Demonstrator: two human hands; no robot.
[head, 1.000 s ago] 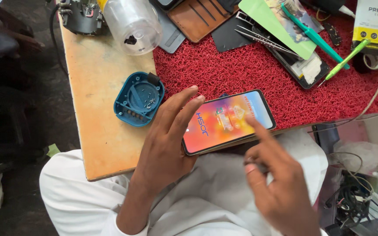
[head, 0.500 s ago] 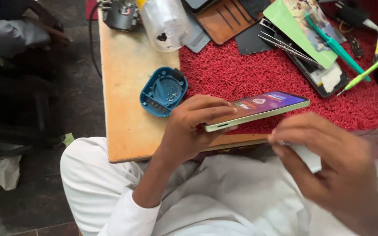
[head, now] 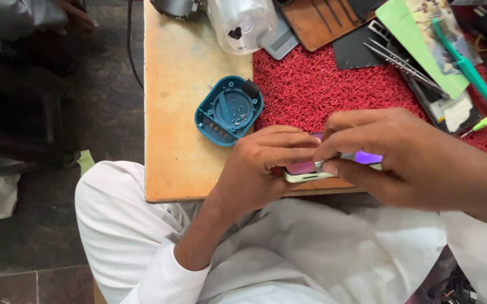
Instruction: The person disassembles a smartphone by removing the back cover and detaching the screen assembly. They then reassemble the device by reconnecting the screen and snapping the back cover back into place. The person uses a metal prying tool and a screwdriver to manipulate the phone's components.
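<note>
A smartphone (head: 305,169) with a lit purple screen and pale edge is held over the front edge of the wooden table (head: 187,73). My left hand (head: 266,169) grips its left end, fingers curled over the top. My right hand (head: 407,157) covers most of the phone from the right and pinches its near edge with thumb and forefinger. Most of the screen is hidden under my fingers.
A blue round tray (head: 229,110) with several tiny screws sits left of the red mat (head: 322,84). Tweezers (head: 401,65), a green card (head: 418,39), teal tools (head: 466,65), a brown case (head: 316,22) and a clear jar (head: 243,22) lie behind. Another person's hand (head: 77,19) is far left.
The phone has tipped from screen-up to nearly edge-on. My right hand moved from my lap onto the phone and now grips it together with the left.
</note>
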